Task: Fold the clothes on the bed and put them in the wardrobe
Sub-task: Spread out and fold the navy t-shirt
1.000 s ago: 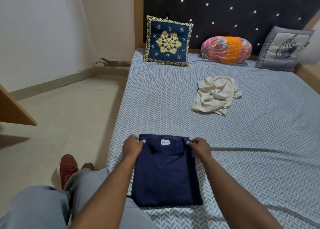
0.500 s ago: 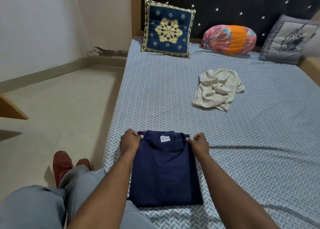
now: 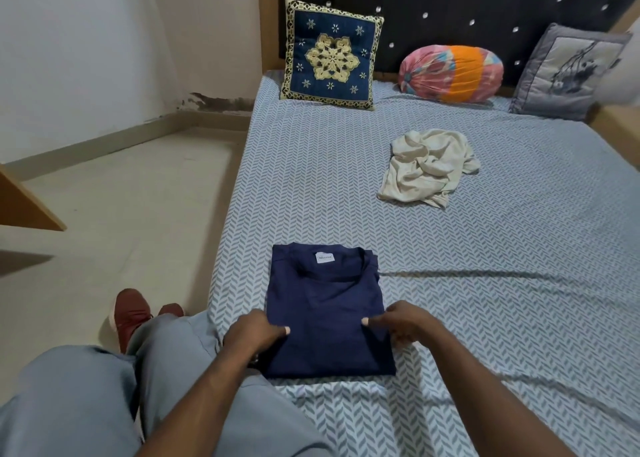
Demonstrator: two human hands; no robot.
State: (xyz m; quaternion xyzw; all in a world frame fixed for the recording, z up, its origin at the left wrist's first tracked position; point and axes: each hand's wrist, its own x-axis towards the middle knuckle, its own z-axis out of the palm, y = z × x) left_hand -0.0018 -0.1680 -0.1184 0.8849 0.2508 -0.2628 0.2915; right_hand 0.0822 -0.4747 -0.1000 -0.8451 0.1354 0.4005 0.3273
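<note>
The left hand and right hand pinch the side edges of a folded navy shirt (thumbs on top) on the bed, cream garment beyond.

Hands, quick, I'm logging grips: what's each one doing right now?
Left hand: pinches the navy shirt, left edge.
Right hand: pinches its right edge.

Your left hand, right hand: fingers were mostly out of sight at shirt edges. Label print was too small to read. Your shoe was half hidden behind knee. Blurred white shape, cut by frame edge, covered cushion corner.
</note>
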